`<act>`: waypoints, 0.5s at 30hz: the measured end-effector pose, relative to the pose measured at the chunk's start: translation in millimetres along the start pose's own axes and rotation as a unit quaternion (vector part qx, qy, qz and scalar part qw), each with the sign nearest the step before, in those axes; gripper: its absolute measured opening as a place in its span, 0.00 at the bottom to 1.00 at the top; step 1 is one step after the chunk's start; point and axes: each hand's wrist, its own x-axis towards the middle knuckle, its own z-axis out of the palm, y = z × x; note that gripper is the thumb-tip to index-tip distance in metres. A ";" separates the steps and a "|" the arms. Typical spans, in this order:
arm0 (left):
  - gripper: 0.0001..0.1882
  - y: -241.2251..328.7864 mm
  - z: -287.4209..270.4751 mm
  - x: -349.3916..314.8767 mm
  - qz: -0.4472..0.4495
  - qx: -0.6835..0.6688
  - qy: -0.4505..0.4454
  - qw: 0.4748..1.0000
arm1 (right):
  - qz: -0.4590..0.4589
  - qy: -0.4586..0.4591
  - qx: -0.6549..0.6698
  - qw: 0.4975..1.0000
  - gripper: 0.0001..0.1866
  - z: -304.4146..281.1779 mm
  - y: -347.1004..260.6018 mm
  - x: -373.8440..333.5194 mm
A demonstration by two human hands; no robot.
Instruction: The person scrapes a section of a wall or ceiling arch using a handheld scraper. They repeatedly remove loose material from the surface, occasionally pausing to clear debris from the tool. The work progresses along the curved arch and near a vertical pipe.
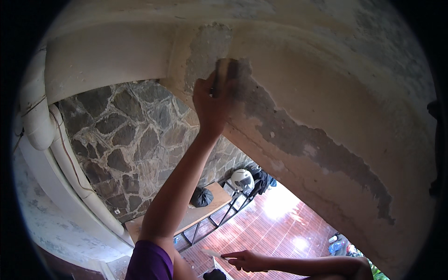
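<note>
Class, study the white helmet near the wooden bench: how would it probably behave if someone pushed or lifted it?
The white helmet would probably rock or roll if nudged, as its shell is rounded. It looks stiff, since the dome keeps an even curve. Its smooth surface may make it rather slippery to grip.

Black bag [201, 198] on a brown bench [219, 195] beside a stone wall [126, 135], white helmet [241, 180] nearby

I monitor one head-worn fisheye view, set high above the glossy red tiled floor [261, 237] and facing the near, grey-patched beige plaster beam [326, 109]; the irregular grey stone wall [126, 133] lies farther back, left of centre.
</note>
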 end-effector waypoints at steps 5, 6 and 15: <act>0.26 3.0 -3.3 0.9 -0.008 0.066 0.043 0.997 | -0.011 -0.004 0.006 1.000 0.23 0.8 -7.0 1.4; 0.27 4.4 -4.9 0.0 -0.044 0.066 0.037 0.996 | -0.008 0.005 0.002 1.000 0.23 1.8 -7.6 1.1; 0.22 4.3 -11.2 -2.8 -0.033 0.119 0.059 0.991 | 0.019 0.007 -0.018 1.000 0.24 9.4 -4.6 5.0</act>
